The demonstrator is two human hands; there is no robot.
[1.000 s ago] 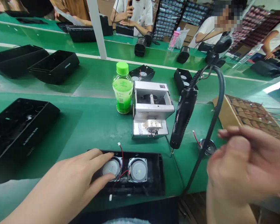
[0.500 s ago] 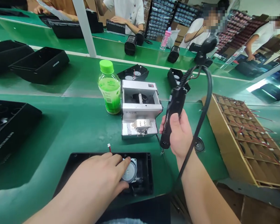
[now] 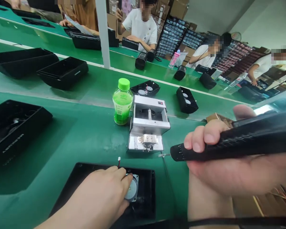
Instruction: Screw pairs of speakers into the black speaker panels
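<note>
My left hand (image 3: 102,190) lies over a round speaker driver (image 3: 132,187) in an open black speaker housing (image 3: 144,203), with its fingertips at the driver's edge. Anything else under the hand is hidden. A small white connector on a red wire (image 3: 119,160) sticks up just beyond my fingers. My right hand (image 3: 219,159) is wrapped around a black electric screwdriver (image 3: 240,141), held nearly level. Its metal tip (image 3: 163,155) points left, close to the front corner of a silver screw feeder (image 3: 147,124), apart from the housing.
A green-capped bottle of green drink (image 3: 122,103) stands left of the feeder. Black housings (image 3: 14,127) lie on the green bench at left, and speaker-fitted ones (image 3: 186,100) lie beyond. A black cable (image 3: 228,221) crosses the bottom edge. Several co-workers (image 3: 140,28) sit along the farther benches.
My right hand took hold of the hanging screwdriver, then swung it level with the tip leftward. My left hand shifted over the left driver. The view tilted and moved.
</note>
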